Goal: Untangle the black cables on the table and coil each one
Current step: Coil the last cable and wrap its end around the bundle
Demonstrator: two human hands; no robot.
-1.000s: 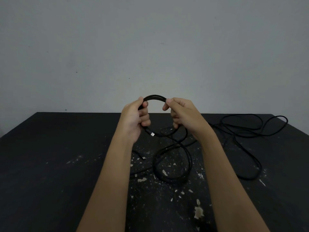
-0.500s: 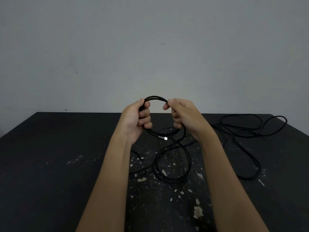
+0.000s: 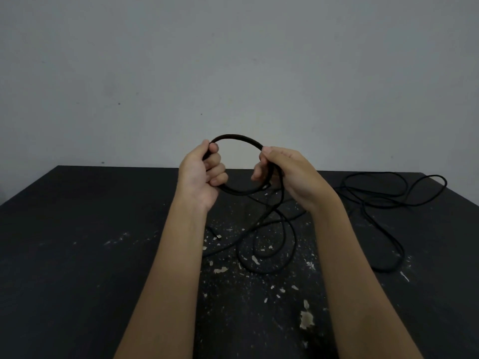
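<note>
Coil: black cable coil [image 3: 238, 138] of several turns, held in the air between both hands, above the far middle of the table [image 3: 77, 242]
Coil direction: it stands upright, its opening faces the camera; a little wider than tall, long axis from left to right
Left hand: the left hand [image 3: 199, 174] grips the left side of the coil, fingers curled round it
Right hand: the right hand [image 3: 290, 174] grips the right side, fingers curled round it
Loose strand: the loose strand [image 3: 293, 244] falls from the right hand and makes loops on the table between the forearms
Plug: small metal plug [image 3: 218, 237] lies beside the left forearm, tip toward near right; too small to read any marking
Far cable: far cable [image 3: 388, 198] lies in open loops on the right of the table; whether it joins the middle loops, I cannot tell
Table surface: black with pale chips [image 3: 307, 318]
</note>
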